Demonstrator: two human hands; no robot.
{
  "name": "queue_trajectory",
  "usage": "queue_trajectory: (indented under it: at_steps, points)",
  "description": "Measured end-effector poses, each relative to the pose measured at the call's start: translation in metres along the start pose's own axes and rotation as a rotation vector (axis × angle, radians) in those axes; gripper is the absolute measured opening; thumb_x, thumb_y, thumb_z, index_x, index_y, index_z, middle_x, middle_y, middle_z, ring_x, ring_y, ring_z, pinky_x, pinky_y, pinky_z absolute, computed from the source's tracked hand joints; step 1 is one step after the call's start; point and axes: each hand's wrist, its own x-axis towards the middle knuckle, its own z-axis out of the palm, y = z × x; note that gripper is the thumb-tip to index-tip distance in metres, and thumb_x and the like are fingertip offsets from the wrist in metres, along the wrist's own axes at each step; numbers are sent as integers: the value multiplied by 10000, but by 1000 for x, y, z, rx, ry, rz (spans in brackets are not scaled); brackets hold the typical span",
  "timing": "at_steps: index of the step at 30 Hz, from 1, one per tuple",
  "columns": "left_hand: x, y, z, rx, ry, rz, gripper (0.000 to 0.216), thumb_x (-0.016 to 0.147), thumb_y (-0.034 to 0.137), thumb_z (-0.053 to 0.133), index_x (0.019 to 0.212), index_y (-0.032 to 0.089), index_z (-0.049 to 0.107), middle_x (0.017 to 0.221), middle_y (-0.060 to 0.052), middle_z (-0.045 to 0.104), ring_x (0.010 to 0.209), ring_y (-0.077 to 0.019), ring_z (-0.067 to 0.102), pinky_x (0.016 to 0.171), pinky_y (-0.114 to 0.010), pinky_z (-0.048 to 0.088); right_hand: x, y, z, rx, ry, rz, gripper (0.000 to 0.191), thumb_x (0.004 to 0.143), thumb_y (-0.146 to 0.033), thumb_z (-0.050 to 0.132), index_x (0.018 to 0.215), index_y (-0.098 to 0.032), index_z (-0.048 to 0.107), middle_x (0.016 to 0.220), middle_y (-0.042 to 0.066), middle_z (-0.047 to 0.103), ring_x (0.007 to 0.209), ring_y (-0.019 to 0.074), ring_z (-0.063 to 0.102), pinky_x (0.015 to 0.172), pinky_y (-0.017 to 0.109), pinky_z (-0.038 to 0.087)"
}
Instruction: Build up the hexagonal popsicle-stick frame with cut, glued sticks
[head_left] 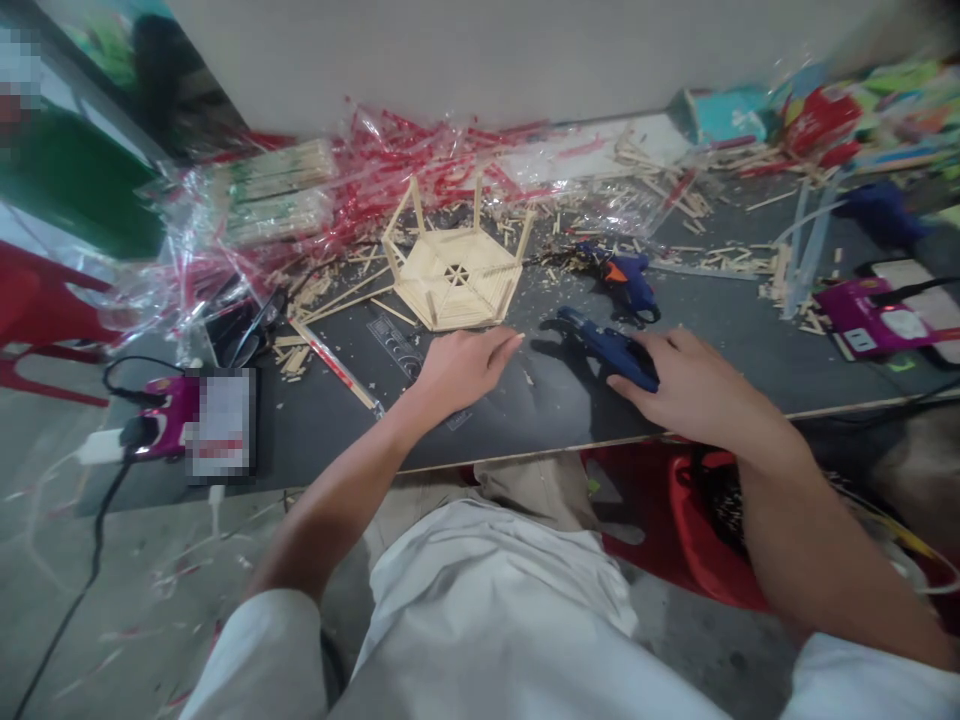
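Note:
A hexagonal frame of pale wooden sticks (454, 305) rests on the dark table, with several short sticks standing up from its corners. Just in front of its near edge is my left hand (463, 368), fingers curled and thumb against the forefinger. Whatever may be in that pinch is too small or hidden. To the right, my right hand (686, 385) grips a dark blue hand tool (600, 345) that looks like cutters and points away to the left. Behind that tool lies a blue glue gun with an orange part (630, 280).
Loose sticks and offcuts (675, 195) litter the back. Red-and-clear wrappers (427, 150) and bundled sticks (274, 190) lie back left. Purple power strips (169, 415) (862, 315) with cords sit at both sides. Another blue glue gun (885, 213) is far right; a red chair (45, 310) stands left.

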Motion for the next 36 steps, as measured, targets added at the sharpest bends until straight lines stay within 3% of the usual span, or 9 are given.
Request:
queue_trajectory:
  at_steps: [5,12,17,25,36]
  points:
    - [-6,1,-8,6,9,-2,443,1103,438,354,1246,229,717,924,-72,802,789,-218,745,655,-279,447,0,-27,-9,339,-44,-55,720,871,-601,671,1441,-180,550,1347,189,682,1177,403,680,1009,551,543]
    - [-8,-3,-14,-3,37,-34,379,1077,372,389,1166,195,712,823,-61,766,718,-196,705,631,-272,428,-8,-64,-17,588,-20,-150,367,937,-472,588,1175,-206,672,1157,127,729,1093,326,692,995,485,543]
    - [-10,-4,-13,-167,50,-5,388,1063,328,362,1084,145,704,812,-71,731,674,-172,645,661,-282,441,-18,-67,-16,625,-47,-253,485,958,-402,551,1406,-217,564,1322,136,649,1263,302,643,1111,454,503]
    - [-16,0,-16,-236,114,27,390,1072,353,351,1075,160,690,745,-41,694,549,-130,515,586,-264,375,-19,-71,-14,604,-10,-202,488,958,-431,548,1384,-193,567,1205,142,671,1177,323,672,1067,490,531]
    - [-18,2,-15,-236,152,-25,381,1066,346,369,932,165,676,606,-20,587,504,-143,502,552,-281,334,-21,-82,-11,644,-62,-226,577,976,-496,553,1472,-205,511,1309,135,623,1257,304,651,1106,463,521]
